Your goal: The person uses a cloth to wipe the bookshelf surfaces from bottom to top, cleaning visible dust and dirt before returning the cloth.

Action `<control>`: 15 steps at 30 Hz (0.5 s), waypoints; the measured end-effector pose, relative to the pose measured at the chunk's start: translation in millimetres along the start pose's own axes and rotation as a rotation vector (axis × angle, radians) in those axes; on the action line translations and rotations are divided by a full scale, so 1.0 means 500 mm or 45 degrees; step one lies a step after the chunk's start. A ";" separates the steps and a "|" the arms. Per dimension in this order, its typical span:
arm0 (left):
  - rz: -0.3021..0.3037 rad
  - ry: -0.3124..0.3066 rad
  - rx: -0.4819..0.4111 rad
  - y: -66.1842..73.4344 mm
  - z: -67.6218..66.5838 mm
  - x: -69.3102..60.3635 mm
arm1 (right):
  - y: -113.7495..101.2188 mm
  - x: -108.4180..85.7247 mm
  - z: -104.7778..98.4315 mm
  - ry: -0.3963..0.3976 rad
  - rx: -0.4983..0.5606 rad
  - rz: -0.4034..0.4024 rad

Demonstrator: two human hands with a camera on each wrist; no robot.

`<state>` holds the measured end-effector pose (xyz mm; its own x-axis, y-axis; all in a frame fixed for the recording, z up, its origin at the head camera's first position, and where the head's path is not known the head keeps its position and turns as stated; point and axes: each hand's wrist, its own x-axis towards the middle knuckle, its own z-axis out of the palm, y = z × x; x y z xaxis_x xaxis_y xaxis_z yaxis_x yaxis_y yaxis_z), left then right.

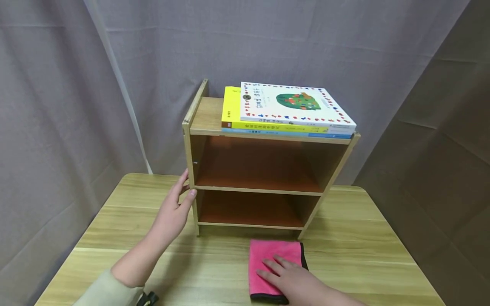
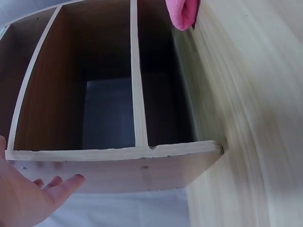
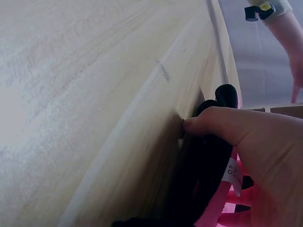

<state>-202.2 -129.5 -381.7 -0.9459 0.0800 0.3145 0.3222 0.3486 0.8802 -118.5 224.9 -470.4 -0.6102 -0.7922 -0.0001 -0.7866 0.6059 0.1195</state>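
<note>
A small wooden shelf unit with two open compartments stands on the table. My left hand touches its left side panel, fairly straight fingers on the outer face and the thumb by the front edge. The left wrist view shows the same hand beside that panel. In front of the shelf lies a folded pink cloth with black trim. Spread over its top are the fingers of my right hand. In the right wrist view, the thumb of this hand holds the cloth's black edge.
Several books lie stacked on the shelf's top, a white picture book uppermost, over a yellow book and a blue-spined one. A grey curtain hangs behind the wooden table. Brown fabric hangs at the right.
</note>
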 end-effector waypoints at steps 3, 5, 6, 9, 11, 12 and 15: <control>0.001 0.017 0.002 0.004 0.003 0.003 | -0.002 0.001 -0.002 -0.013 0.009 0.001; -0.001 0.023 0.001 0.007 0.005 0.005 | -0.002 0.002 -0.004 -0.040 0.031 0.009; -0.005 0.025 -0.001 0.008 0.006 0.005 | -0.003 0.003 -0.005 -0.054 0.041 0.012; -0.017 0.027 -0.013 0.010 0.008 0.007 | -0.003 0.005 -0.007 -0.091 0.046 0.011; -0.031 0.025 -0.016 0.010 0.008 0.007 | -0.004 0.007 -0.008 -0.098 0.035 0.001; -0.035 0.024 -0.021 0.010 0.007 0.007 | -0.004 0.008 -0.008 -0.101 0.031 -0.003; -0.041 0.024 -0.021 0.011 0.008 0.009 | -0.006 0.010 -0.006 -0.107 0.016 -0.006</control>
<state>-204.9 -123.7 -376.7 -0.9550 0.0512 0.2921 0.2919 0.3356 0.8956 -119.2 218.8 -467.7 -0.6119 -0.7865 -0.0839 -0.7902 0.6034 0.1071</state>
